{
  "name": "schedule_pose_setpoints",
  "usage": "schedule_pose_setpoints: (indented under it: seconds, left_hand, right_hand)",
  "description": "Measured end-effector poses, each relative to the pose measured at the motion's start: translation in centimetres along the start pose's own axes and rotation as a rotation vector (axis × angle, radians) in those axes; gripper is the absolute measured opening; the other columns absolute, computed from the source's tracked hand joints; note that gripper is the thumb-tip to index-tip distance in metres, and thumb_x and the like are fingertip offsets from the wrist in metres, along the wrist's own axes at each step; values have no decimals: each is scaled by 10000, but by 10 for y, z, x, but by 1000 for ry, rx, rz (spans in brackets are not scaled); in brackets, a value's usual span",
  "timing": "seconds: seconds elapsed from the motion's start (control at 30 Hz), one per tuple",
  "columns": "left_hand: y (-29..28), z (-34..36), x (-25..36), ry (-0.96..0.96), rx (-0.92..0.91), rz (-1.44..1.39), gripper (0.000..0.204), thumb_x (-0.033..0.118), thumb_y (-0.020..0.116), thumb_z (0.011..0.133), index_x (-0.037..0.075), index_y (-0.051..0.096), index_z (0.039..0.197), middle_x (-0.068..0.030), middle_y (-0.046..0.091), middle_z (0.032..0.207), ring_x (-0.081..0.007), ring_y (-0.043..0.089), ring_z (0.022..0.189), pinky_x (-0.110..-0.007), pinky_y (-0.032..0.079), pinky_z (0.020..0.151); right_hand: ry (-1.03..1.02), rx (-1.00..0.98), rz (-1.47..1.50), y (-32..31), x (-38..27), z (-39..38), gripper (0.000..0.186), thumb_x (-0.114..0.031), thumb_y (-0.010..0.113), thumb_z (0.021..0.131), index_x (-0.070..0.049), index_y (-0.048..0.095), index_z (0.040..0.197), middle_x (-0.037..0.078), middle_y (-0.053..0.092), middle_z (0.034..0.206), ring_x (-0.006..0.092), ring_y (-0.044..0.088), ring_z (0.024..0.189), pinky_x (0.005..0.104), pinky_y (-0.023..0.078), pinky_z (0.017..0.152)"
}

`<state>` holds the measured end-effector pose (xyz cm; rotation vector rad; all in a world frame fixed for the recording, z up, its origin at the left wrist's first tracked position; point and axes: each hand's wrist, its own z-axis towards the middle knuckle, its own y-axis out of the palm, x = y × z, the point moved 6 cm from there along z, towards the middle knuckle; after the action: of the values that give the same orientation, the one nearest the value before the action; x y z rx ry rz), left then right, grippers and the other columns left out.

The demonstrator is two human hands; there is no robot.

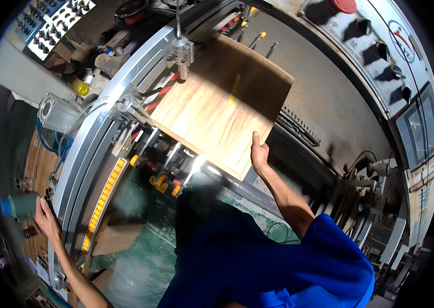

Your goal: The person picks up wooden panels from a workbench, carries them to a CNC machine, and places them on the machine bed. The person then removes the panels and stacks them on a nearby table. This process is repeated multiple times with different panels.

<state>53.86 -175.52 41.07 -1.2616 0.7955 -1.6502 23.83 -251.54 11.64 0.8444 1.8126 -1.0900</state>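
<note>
A: Landmark for this entry?
B: The curved silver beam (79, 154).

A: Position of the wooden panel (212, 113)?
B: Right of the beam, lying flat, its left corner near the metal clamp fitting (130, 107) mounted on the beam. Far part in shadow, near part brightly lit. A short yellow mark (235, 90) shows on its upper face.

A: Right grip (259, 151)?
B: Well to the right of the beam, closed on the panel's near right edge. Thumb lies on top; the other digits are hidden below the edge.

A: Left grip (46, 218)?
B: Just left of the beam, at the right end of a dark green cylinder (23, 207) with a blue end. Digits lightly bent; cannot tell whether they close around the cylinder or only touch it.

A: Other items on the beam's left?
B: A wooden surface (35, 163) and, higher up, a silver metal cylinder (55, 113) with blue hose (44, 139) near it.

A: And on its right?
B: A strip of yellow segments (105, 200) just beside it; orange-yellow knobs (160, 183) below the panel's near edge; green floor (147, 256); well apart, a grey-framed screen (418, 126).
</note>
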Motion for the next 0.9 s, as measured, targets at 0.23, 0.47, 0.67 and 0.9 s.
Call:
schedule_pose_setpoints:
  seconds: [0.23, 0.47, 0.67, 0.9]
  left_hand:
    - [-5, -2, 0, 34, 90, -100, 556, 374, 515, 1084, -112, 577, 1346, -250, 642, 1346, -326, 622, 1237, -373, 449, 1067]
    - [-9, -7, 2, 48, 163, -74, 535, 371, 532, 1079, -92, 601, 1338, -234, 659, 1327, -319, 641, 1212, -374, 471, 1038]
    - [-10, -8, -9, 56, 202, -77, 513, 359, 532, 1079, -81, 615, 1329, -232, 666, 1315, -335, 647, 1209, -379, 486, 1025]
    - [-8, -6, -18, 56, 209, -90, 509, 357, 531, 1081, -72, 608, 1342, -230, 652, 1340, -326, 633, 1237, -376, 474, 1046]
  right_hand:
    - [2, 29, 28, 4, 5, 3, 783, -587, 667, 942, 173, 613, 1120, 129, 669, 925, 194, 593, 854, 339, 507, 820]
    - [23, -18, 100, 1, -13, -9, 708, -526, 661, 967, 150, 635, 1176, 165, 709, 1065, 223, 638, 981, 358, 498, 910]
    - [60, -21, 148, 2, -20, -15, 658, -498, 678, 967, 125, 656, 1176, 150, 715, 1076, 216, 641, 986, 357, 498, 905]
    - [73, -3, 109, 2, -23, -18, 584, -465, 659, 989, 108, 665, 1103, 59, 646, 801, 144, 541, 715, 338, 480, 698]
